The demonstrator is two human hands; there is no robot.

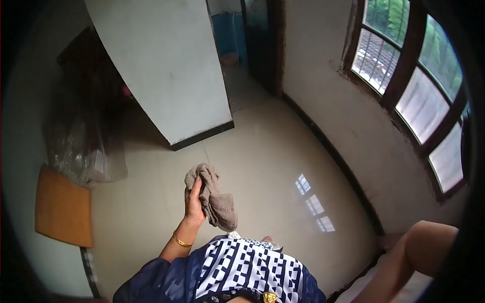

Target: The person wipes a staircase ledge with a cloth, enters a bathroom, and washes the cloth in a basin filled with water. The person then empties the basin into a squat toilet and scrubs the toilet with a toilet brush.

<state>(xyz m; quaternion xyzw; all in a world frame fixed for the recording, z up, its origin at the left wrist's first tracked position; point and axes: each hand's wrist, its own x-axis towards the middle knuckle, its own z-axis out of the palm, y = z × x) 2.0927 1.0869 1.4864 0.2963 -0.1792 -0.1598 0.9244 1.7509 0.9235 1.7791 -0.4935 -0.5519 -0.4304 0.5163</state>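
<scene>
My left hand, with a gold bangle at the wrist, is closed around a crumpled grey-brown cloth. The cloth has a rough, towel-like weave, and one end hangs down towards my patterned top. Its thumb lies along the near side of the fabric, while the other fingers are mostly hidden. At the lower right a bare bent limb shows; I cannot make out a hand on it. My right hand is not in view.
Pale glossy floor tiles spread ahead. A white wall block juts out, with a doorway beyond. Clear plastic sheeting and an orange-brown board stand left. Barred windows line the right wall.
</scene>
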